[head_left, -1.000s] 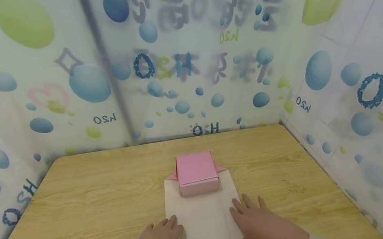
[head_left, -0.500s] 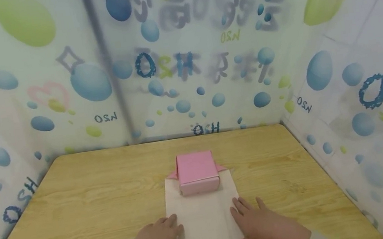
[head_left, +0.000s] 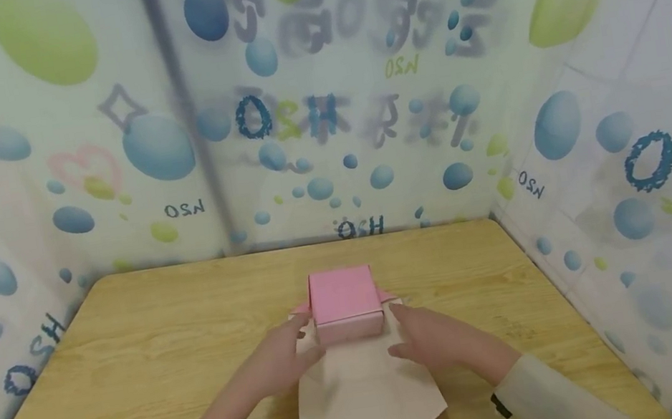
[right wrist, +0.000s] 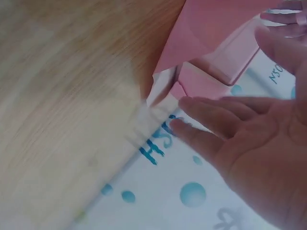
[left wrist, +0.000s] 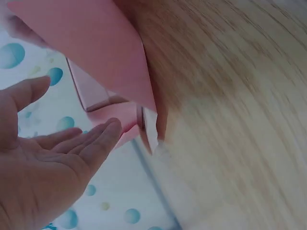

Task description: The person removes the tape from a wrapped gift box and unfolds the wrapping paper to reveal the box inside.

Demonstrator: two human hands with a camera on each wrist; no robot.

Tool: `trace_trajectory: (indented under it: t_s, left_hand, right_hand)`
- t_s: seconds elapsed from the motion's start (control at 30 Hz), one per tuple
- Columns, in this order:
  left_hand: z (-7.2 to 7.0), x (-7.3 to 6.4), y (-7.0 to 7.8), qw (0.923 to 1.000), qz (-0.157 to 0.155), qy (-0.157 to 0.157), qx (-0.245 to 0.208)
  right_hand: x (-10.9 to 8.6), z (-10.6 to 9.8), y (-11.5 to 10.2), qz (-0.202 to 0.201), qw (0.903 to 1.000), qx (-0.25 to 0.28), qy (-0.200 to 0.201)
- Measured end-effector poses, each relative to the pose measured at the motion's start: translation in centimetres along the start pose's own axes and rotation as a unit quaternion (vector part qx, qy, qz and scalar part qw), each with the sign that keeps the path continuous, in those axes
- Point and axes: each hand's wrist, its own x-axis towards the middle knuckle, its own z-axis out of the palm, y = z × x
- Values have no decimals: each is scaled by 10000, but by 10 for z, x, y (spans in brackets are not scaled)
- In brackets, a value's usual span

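A small pink box (head_left: 344, 295) sits at the far end of a paper sheet (head_left: 368, 407), pale on the side facing up. Its near part curves up off the table, and the pink underside (left wrist: 96, 43) shows in the left wrist view. My left hand (head_left: 277, 363) is at the box's left side, fingers extended along the sheet's edge. On the opposite side, my right hand (head_left: 426, 333) mirrors it, fingertips close to the box's right side. Both wrist views show the fingers apart from each other and curled round nothing. Pink paper corners (head_left: 389, 295) stick out beside the box.
The wooden table (head_left: 166, 336) extends on both sides of the sheet. A curtain-like wall (head_left: 330, 167) printed with blue and green drops stands along its back edge, and similar walls rise at left and right.
Both hands have moved forward from the sheet's near edges to the sides of the box. The near part of the sheet has risen off the table. The box has stayed in place.
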Motion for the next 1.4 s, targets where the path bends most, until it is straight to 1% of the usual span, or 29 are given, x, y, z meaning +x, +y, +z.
trace_trajectory:
  t_s: [0.07,0.1,0.17,0.27,0.33,0.43,0.53,0.57,0.67,0.77,0.9,0.93,1.0,1.07,1.13,1.2,1.23,1.3,1.37,1.4]
  left_hand:
    - [2,7,-1,9986,-85,-2,-517]
    - [3,10,-2,9971,-55,-20,-757]
    - [6,13,-2,9922,-103,-60,-1238]
    - [8,14,0,9866,-172,-117,-1620]
    - [6,14,4,9879,-180,-100,-1535]
    - [0,14,9,9936,-213,-9,-1107]
    - [-7,19,13,9957,-306,104,-871]
    - [-9,20,14,9960,-328,143,-815]
    - [-12,27,17,9970,-251,209,-705]
    - [-13,37,19,9990,-57,249,-372]
    - [-14,55,19,9990,114,347,267]
    - [-15,61,17,9979,177,392,485]
    - [-17,72,13,9948,161,463,897]
    - [-21,81,9,9900,152,587,1274]
    - [-24,90,4,9873,43,632,1460]
    - [-26,100,-1,9873,-145,622,1457]
    - [-26,105,-4,9864,-264,633,1492]
    - [-27,116,-10,9866,-606,587,1400]
    - [-27,126,-15,9829,-868,557,1523]
    - [-28,130,-18,9805,-1006,564,1590]
  right_hand:
    - [7,-1,-1,64,9989,468,62]
    - [10,-1,-2,52,9977,666,90]
    - [15,0,-3,-97,9941,1065,162]
    - [19,2,-4,-375,9861,1585,316]
    - [19,2,-6,-525,9809,1815,469]
    - [17,-3,-10,-361,9783,1886,784]
    - [19,-10,-14,-155,9757,1883,1107]
    - [21,-12,-15,-145,9741,1905,1208]
    - [28,-18,-18,-314,9680,2040,1427]
    - [37,-23,-21,-555,9672,1899,1595]
    - [53,-30,-24,-697,9743,1302,1698]
    - [58,-32,-24,-675,9766,1170,1675]
    - [68,-38,-24,-620,9817,844,1588]
    - [79,-43,-21,-578,9863,378,1496]
    - [90,-48,-17,-520,9888,-100,1397]
    - [101,-52,-14,-440,9897,-422,1298]
    - [106,-54,-12,-355,9897,-502,1292]
    - [116,-57,-11,-131,9914,-437,1226]
    - [128,-59,-10,97,9923,-425,1155]
    - [134,-59,-9,142,9919,-597,1113]
